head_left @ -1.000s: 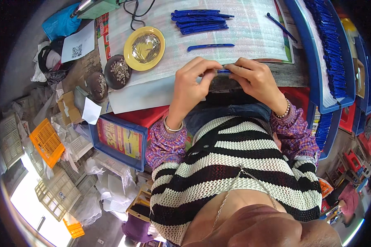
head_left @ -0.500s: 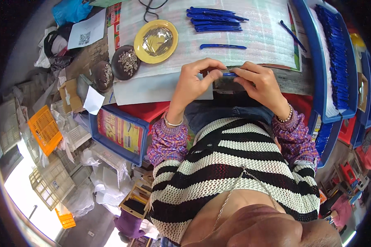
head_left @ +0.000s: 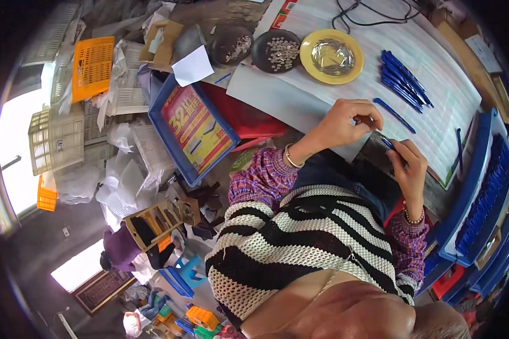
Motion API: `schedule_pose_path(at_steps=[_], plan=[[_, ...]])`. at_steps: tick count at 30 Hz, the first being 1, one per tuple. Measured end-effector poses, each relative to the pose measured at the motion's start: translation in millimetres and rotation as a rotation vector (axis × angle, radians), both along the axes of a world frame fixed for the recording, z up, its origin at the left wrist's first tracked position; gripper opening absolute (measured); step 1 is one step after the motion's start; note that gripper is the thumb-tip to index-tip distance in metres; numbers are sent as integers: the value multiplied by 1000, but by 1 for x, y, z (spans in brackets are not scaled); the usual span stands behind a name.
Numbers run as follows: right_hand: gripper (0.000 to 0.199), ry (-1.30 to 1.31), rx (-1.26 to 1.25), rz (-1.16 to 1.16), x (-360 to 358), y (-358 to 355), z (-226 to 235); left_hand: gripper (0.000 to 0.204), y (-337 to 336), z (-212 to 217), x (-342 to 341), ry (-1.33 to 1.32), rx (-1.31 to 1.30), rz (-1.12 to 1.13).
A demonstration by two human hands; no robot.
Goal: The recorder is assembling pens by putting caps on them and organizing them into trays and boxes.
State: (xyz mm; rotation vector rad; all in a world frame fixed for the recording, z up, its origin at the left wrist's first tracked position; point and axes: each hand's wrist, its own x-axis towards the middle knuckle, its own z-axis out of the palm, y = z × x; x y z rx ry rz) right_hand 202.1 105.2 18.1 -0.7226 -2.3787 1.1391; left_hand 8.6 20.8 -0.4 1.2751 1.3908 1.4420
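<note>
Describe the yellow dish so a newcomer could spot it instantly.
Start at the white sheet covering the worktable. Along its far edge sit three round dishes in a row; the yellow dish is the one nearest the blue pens. The two dark bowls beside it are not yellow.

A red-and-yellow printed sign (head_left: pixel 195 131) lies in a blue tray (head_left: pixel 159 93), table's left.

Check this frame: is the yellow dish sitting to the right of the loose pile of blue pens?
No. The yellow dish lies to the left of the pile of blue pens, next to a dark bowl of small metal parts.
</note>
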Motion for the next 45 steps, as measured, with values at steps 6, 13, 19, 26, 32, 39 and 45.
schedule_pose_path(at_steps=[6, 13, 19, 26, 32, 39, 45], plan=[[19, -12, -2, 16, -7, 1, 1, 15, -2, -7, -12, -46, 37, 13], [19, -10, 6, 27, -8, 0, 0, 16, -3, -4, -12, -60, 6, 23], [20, -23, -8, 37, -6, -1, 0, 15, -5, -7, -13, 0, 54, -9], [19, -7, -1, 49, -4, 0, -1, 12, -28, 5, -56, 103, -103, 120], [20, -37, -21, 59, -6, -2, 0, 13, -48, 2, -177, 505, -14, 683], [19, -28, 6, 87, -14, -7, -1, 14, -46, -25, -251, 819, -163, 766], [19, -38, -12, 86, -16, -10, 0, 16, -51, -38, -259, 959, -299, 747]])
